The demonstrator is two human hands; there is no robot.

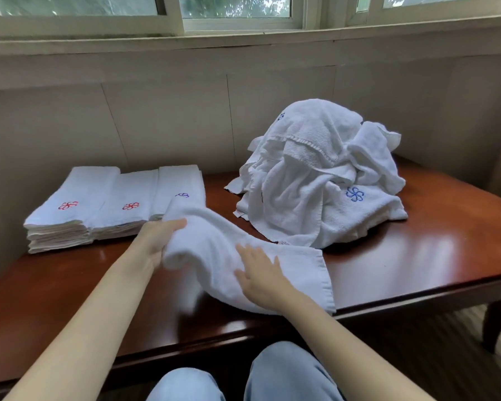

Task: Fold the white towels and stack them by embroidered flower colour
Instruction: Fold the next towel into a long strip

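Here, at six o'clock, the right hand (262, 277) lies flat, fingers spread, on a white towel (275, 256) on the wooden table (417, 256); the left hand (156, 241) is clamped on its lifted, blurred end. At ten o'clock sit three folded stacks (113, 201), red and blue flowers showing. At one o'clock rises the unfolded heap (321, 172), a blue flower (355, 194) showing.
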